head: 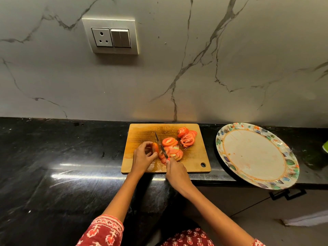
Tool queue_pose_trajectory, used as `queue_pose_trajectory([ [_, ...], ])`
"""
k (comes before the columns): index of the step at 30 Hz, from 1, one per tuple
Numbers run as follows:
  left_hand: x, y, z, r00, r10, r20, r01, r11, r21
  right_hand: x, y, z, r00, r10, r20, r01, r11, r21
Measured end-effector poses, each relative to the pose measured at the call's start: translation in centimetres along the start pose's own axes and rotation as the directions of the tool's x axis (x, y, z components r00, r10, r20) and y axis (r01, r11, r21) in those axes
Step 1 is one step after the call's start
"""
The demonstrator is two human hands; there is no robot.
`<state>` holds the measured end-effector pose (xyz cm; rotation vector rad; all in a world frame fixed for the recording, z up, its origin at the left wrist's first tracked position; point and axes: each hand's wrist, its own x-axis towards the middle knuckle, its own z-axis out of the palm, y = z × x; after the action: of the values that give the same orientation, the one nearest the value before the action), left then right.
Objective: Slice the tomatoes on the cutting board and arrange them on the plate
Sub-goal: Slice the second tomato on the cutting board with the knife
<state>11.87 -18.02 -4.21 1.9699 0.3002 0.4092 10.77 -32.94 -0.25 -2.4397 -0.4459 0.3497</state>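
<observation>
A wooden cutting board (142, 128) lies on the black counter. My left hand (142, 157) pinches the last thin end piece of a tomato (155, 147) on the board's left half. Held in my right hand (174, 172), the knife (161, 145) has its blade set against the piece's right face. Two piles of tomato slices lie on the board: one (171, 148) just right of the blade, another (187, 137) near the far right corner. The flower-rimmed plate (252, 155) sits to the right with no slices on it.
The plate overhangs the counter's front edge above a cabinet handle (287, 194). A marble wall with a socket panel (111, 36) rises behind the board. Something green (325, 148) shows at the right edge. Black counter (62, 157) stretches left of the board.
</observation>
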Motion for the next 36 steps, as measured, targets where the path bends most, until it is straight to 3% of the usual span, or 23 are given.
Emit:
queue_pose_trajectory([
  [5, 0.09, -0.01, -0.52, 0.999, 0.018, 0.033, -0.018, 1.0, 0.001, -0.15, -0.08, 0.13, 0.999, 0.002, 0.048, -0.002, 1.0, -0.007],
  [14, 0.28, 0.26, -0.53, 0.998, 0.043, -0.045, -0.039, 0.996, 0.078, -0.26, -0.36, -0.06, 1.0, 0.01, 0.02, -0.009, 1.0, -0.017],
  [36, -0.03, 0.35, -0.19, 0.998, 0.033, -0.05, -0.032, 0.999, 0.037, 0.14, -0.68, 0.37, 1.0, 0.026, 0.016, -0.026, 0.998, -0.049],
])
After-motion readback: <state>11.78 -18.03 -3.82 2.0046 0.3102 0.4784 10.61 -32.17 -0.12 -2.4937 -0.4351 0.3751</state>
